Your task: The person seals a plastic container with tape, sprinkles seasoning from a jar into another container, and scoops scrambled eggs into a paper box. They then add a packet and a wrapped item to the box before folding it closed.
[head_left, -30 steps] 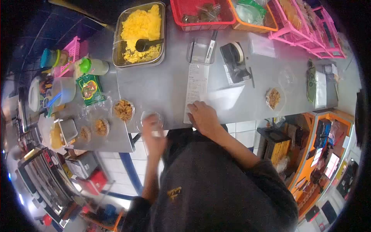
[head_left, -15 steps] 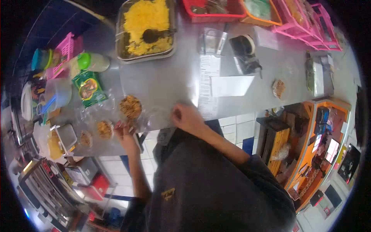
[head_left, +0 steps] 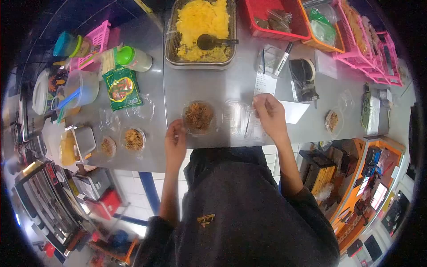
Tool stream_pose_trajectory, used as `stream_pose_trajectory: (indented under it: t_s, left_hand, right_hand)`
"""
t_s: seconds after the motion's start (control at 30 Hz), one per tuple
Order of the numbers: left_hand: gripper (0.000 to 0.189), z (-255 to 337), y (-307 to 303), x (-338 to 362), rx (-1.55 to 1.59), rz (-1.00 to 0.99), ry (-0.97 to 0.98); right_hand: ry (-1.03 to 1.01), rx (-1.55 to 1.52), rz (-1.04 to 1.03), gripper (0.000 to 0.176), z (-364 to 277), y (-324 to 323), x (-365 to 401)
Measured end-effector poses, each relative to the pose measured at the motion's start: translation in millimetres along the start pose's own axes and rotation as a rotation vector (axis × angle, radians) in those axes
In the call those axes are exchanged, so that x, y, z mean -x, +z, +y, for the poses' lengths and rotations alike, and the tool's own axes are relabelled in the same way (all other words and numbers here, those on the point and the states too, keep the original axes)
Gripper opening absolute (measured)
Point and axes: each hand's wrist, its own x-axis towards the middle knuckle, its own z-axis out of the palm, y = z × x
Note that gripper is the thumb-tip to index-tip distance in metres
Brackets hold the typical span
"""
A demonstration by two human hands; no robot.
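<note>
A round clear plastic container [head_left: 199, 116] filled with brown shredded food stands in front of me, its hinged clear lid [head_left: 240, 118] folded open to the right. My left hand [head_left: 176, 139] is at the container's left rim, fingers curled, thumb and fingertips close together. My right hand [head_left: 270, 115] pinches the right edge of the clear lid; the exact contact is hard to make out. Left of these, a smaller open tub [head_left: 134, 139] of similar food sits near the counter edge, with another small portion [head_left: 108, 145] beside it.
A deep tray of yellow food [head_left: 202, 20] with a black scoop stands at the back. A green packet [head_left: 123, 89] and green-lidded jar [head_left: 134, 59] lie left. Red basket [head_left: 275, 33], tape dispenser [head_left: 303, 75] and another food tub [head_left: 331, 121] are right.
The filled container has slid right along the counter, and both hands have moved right with it. Its lid now lies more plainly in view. The head view has shifted too.
</note>
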Motion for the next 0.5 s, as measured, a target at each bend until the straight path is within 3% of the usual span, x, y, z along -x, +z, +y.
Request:
stream_pose_trajectory:
  t_s: [0.03, 0.1, 0.17, 0.27, 0.33, 0.5]
  left_hand:
    - [0.024, 6, 6, 3, 0.015, -0.015, -0.001]
    - [0.02, 4, 9, 6, -0.008, -0.008, 0.005]
    - [0.016, 0, 8, 5, 0.192, -0.102, -0.136]
    - [0.013, 14, 11, 10, 0.202, -0.198, -0.221]
    - [0.012, 6, 14, 9, 0.154, -0.201, -0.184]
    - [0.01, -8, 24, 2, -0.012, -0.127, -0.018]
  right_hand:
    - [-0.001, 0.001, -0.004, 0.014, -9, 6, 3]
    - [-0.186, -0.126, -0.043, 0.013, -28, 28, 15]
    - [-0.281, -0.118, -0.111, 0.015, -35, 44, 22]
    - [-0.322, 0.065, -0.163, 0.018, -45, 61, 32]
    - [-0.53, 0.375, -0.152, 0.019, -43, 67, 35]
    - [-0.486, 0.437, -0.095, 0.029, -34, 59, 39]
